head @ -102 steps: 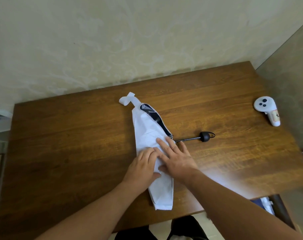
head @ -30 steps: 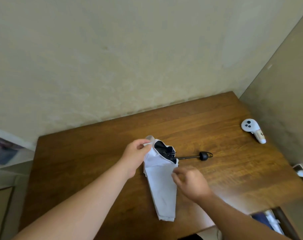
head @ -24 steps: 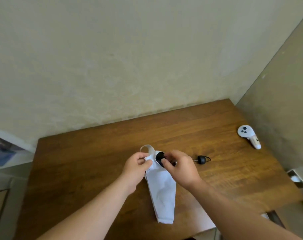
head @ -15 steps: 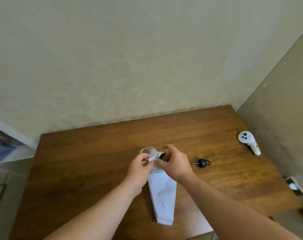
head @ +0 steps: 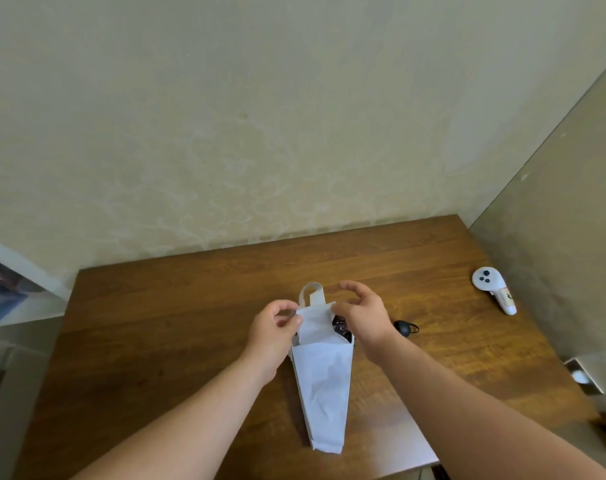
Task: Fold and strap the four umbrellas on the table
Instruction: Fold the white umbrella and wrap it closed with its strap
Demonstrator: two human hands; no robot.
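One white folded umbrella [head: 324, 386] lies on the brown wooden table [head: 176, 341], its narrow end toward me and its dark lining showing at the far end. A white strap loop [head: 313, 293] stands up at that far end. My left hand [head: 277, 332] pinches the left corner of the white flap. My right hand [head: 360, 315] pinches the flap's right corner with thumb and forefinger, the other fingers spread. The black handle knob [head: 403, 328] with its cord loop pokes out to the right, behind my right wrist. No other umbrella is in view.
A white hand-held controller [head: 493, 287] lies near the table's right edge, next to a grey wall panel [head: 554, 244]. A pale patterned wall [head: 260, 133] rises behind the table. The near table edge [head: 398, 471] lies just past the umbrella's tip.
The hands left the flattened canopy and rose to its far end. Both now pinch the white flap and hold it spread between them; the right hand's fingers have opened out.
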